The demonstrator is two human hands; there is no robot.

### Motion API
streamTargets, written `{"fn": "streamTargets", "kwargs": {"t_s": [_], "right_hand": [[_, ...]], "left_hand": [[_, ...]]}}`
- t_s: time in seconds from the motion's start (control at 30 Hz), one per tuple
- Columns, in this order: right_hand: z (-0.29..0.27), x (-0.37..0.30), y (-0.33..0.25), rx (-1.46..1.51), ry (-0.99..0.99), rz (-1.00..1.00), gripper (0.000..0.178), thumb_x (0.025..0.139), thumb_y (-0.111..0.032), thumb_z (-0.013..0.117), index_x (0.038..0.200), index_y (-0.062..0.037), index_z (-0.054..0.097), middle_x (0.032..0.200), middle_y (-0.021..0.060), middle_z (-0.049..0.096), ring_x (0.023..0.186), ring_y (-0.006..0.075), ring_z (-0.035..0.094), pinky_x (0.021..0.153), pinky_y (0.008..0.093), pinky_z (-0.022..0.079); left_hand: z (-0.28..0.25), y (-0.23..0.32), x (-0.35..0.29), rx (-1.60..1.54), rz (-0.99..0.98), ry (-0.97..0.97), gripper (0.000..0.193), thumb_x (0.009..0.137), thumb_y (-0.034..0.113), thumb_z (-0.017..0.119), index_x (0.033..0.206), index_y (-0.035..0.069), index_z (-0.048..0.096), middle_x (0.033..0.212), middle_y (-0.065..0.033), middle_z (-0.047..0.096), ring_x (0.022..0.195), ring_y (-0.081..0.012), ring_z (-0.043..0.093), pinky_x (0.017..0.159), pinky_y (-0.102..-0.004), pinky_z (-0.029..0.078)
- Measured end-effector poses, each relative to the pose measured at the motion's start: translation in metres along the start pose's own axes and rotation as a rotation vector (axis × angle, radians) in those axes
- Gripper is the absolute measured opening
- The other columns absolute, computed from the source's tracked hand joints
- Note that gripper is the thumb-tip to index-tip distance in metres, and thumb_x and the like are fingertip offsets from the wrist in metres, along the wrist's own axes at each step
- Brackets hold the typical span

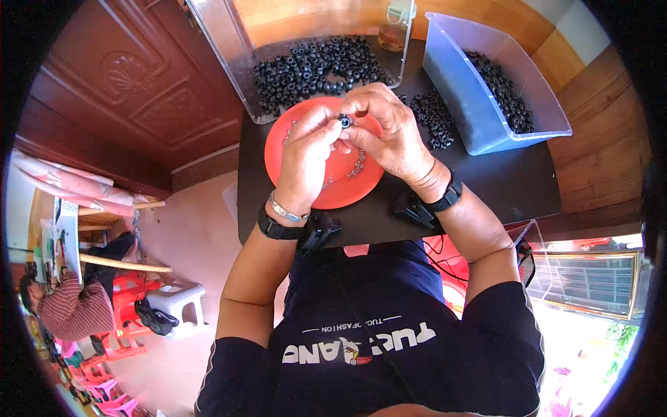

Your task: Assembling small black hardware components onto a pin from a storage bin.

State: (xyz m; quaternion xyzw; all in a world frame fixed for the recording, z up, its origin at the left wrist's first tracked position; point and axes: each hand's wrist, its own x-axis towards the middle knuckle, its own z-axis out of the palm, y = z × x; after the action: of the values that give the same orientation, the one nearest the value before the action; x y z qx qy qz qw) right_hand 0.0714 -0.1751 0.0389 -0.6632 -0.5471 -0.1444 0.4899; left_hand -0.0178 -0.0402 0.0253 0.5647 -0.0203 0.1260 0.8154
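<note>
A small round black part point(345, 122) with a pale ring around its hole is pinched between the fingertips of both hands. My left hand point(306, 156) grips it from the left with thumb and fingers. From the right, my right hand point(392, 132) closes thumb and forefinger on it. Both hands are above a round orange-red plate point(276, 156). Small silvery pieces point(357, 165) lie scattered in the plate, partly covered by my hands. Exactly what kind of part I hold is too small to make out.
Behind the plate, a clear bin point(233, 66) holds many black ring-like parts point(313, 69). A bluish translucent bin point(451, 83) with smaller black parts stands right, beside a loose black pile point(434, 119). Everything sits on a dark table point(500, 181). A person point(76, 306) is at far left.
</note>
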Motion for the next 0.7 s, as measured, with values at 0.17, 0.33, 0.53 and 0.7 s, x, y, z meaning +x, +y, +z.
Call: {"fn": "streamTargets", "kwargs": {"t_s": [0.17,0.33,0.53,0.7], "right_hand": [[0.002,0.0006,-0.0021,-0.123,0.026,-0.101,0.03,0.071,-0.006,0.073,0.096,-0.0073,0.056,0.094,0.0102,0.06,0.088,0.0274,0.058,0.078,0.0368,0.047],[-0.0009,0.0004,0.0049,-0.106,0.006,-0.108,0.032,0.071,-0.006,0.073,0.098,-0.0075,0.057,0.096,0.0095,0.06,0.091,0.0269,0.058,0.079,0.0366,0.047],[0.0017,-0.0001,0.0027,0.103,0.029,0.047,0.041,0.07,-0.004,0.073,0.108,-0.006,0.058,0.105,0.0096,0.06,0.094,0.0215,0.057,0.076,0.0317,0.048],[-0.0005,-0.001,0.0059,0.002,0.018,0.007,0.041,0.07,-0.004,0.073,0.108,-0.0055,0.058,0.106,0.0102,0.06,0.093,0.0209,0.057,0.073,0.0302,0.049]], "left_hand": [[-0.0016,-0.0031,0.0002,0.037,0.008,0.003,0.02,0.092,0.016,0.044,0.097,0.002,0.057,0.08,-0.0013,0.057,0.072,-0.0078,0.053,0.064,-0.0208,0.038],[-0.0007,-0.0026,-0.0002,0.007,0.004,-0.015,0.019,0.091,0.016,0.047,0.098,0.002,0.057,0.083,-0.0018,0.057,0.074,-0.0086,0.053,0.067,-0.0215,0.04],[0.0,-0.0011,0.0031,-0.037,0.011,0.01,0.015,0.09,0.015,0.05,0.096,0.002,0.055,0.086,-0.0025,0.056,0.076,-0.0097,0.053,0.071,-0.023,0.043],[0.0017,0.0008,0.0027,0.04,0.048,0.044,0.01,0.088,0.011,0.052,0.093,0.002,0.053,0.084,-0.0025,0.054,0.076,-0.0099,0.052,0.07,-0.0235,0.043]]}}
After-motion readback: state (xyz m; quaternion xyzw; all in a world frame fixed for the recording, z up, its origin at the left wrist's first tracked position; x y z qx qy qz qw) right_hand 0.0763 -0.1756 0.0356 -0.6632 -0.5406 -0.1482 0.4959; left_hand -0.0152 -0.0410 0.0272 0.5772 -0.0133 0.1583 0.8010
